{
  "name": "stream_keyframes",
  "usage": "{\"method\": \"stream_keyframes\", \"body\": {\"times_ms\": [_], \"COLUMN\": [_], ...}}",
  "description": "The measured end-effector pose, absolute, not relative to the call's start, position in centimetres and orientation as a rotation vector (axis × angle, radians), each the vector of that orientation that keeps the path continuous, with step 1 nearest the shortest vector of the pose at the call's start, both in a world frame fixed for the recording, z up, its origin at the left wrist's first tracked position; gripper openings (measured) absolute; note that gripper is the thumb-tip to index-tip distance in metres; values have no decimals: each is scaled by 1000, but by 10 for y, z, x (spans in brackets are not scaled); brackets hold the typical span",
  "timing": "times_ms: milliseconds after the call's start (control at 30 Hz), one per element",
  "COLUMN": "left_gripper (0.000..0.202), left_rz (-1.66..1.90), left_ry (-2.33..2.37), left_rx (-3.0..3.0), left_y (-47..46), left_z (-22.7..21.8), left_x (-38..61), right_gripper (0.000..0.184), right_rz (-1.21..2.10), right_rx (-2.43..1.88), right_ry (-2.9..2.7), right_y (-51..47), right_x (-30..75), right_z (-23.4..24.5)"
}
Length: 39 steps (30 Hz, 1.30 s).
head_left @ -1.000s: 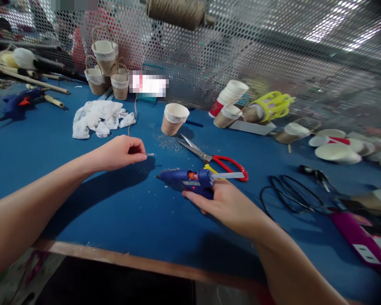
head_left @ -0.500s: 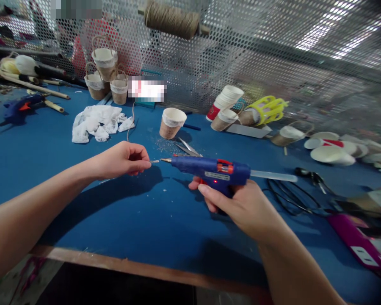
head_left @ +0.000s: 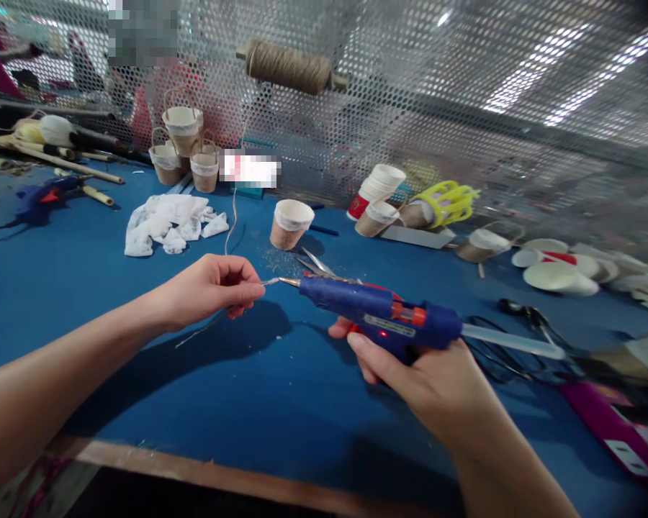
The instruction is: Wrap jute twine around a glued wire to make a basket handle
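I log: left hand (head_left: 221, 288) pinching brown twine (head_left: 272, 281); right hand (head_left: 429, 374), apart, wrapped around blue hot-glue gun (head_left: 340, 296), its nozzle (head_left: 290, 282), between the hands, now drawn up to the twine's tip, close enough, I judge, for gluing.

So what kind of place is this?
It looks like a craft workshop, probably. The person's right hand holds a blue glue gun, there's a big spool of twine by the metal mesh, and little handled cups are stacked at the back.
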<state>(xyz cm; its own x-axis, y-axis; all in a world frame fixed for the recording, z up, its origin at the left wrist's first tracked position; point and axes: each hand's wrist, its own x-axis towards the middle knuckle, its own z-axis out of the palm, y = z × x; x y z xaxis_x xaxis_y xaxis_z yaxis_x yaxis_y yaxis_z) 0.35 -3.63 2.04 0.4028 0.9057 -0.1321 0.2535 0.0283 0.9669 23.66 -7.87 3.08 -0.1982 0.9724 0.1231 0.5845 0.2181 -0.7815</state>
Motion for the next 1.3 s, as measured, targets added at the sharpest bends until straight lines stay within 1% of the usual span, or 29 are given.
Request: {"method": "stream_keyframes", "body": {"times_ms": [600, 900, 1167, 1300], "left_gripper": [16, 16, 17, 15], "left_rz": [717, 719, 740, 748], "left_ry": [1083, 1069, 1017, 972], "left_rx": [1495, 1486, 1424, 1365], "left_y": [-36, -36, -38, -38], "left_z": [19, 19, 15, 15], "left_x": [3, 5, 4, 4], "right_gripper": [17, 16, 14, 14], "right_rz": [784, 690, 794, 825], "right_rx": [-1471, -1435, -1373, -1410], "right_ry": [-1866, -1935, -1885, -1852], "right_y": [-81, -81, -81, -83], "right_x": [238, 238, 238, 236], "right_z": [28, 29, 31, 34]}}
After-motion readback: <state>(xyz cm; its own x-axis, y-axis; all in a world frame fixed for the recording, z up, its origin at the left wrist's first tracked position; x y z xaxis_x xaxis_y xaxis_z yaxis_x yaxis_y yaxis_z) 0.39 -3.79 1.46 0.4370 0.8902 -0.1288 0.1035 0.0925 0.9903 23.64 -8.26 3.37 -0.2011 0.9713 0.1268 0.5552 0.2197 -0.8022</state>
